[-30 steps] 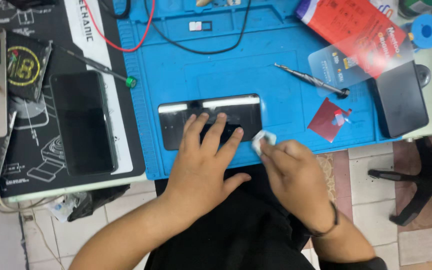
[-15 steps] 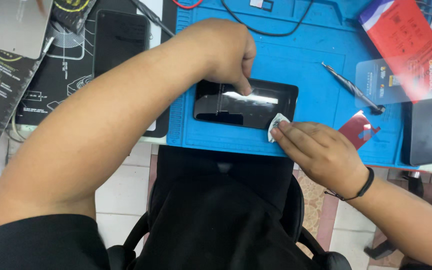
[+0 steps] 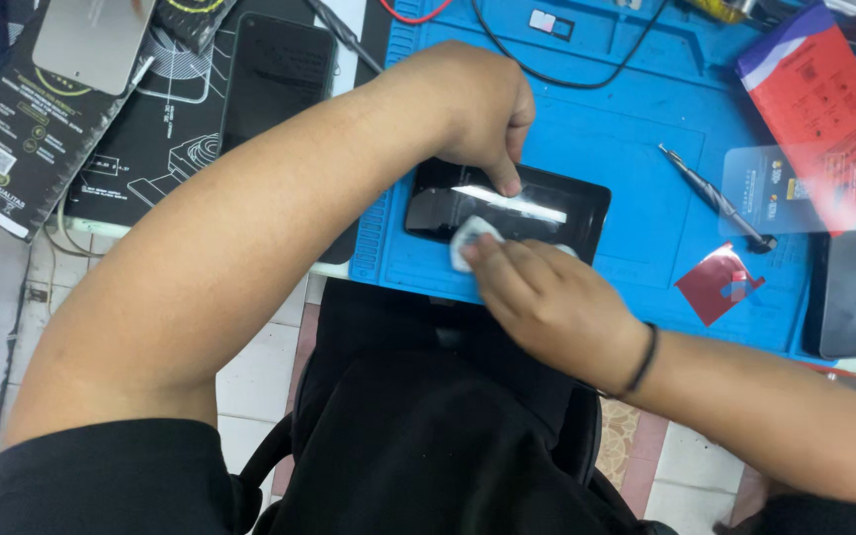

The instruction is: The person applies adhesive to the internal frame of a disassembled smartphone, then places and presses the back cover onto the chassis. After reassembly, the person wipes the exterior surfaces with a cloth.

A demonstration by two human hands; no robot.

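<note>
head-worn camera, looking steeply down, close over blue mat [image 3: 636,129]

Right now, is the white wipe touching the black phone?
Touching. The head view shows the right hand pressing the white wipe flat on the black phone glass.

We see a workbench covered by a blue silicone mat [image 3: 636,109], with a black printed mat [image 3: 165,139] beside it at nine o'clock. On the blue mat lie a dark phone [image 3: 587,213] at the centre, a screwdriver [image 3: 715,196] at three o'clock, a red foil scrap [image 3: 710,285] at four, and a black cable [image 3: 557,74] at twelve. A second dark phone [image 3: 274,79] rests on the black mat at ten o'clock, and a red package [image 3: 824,109] lies at two.
</note>
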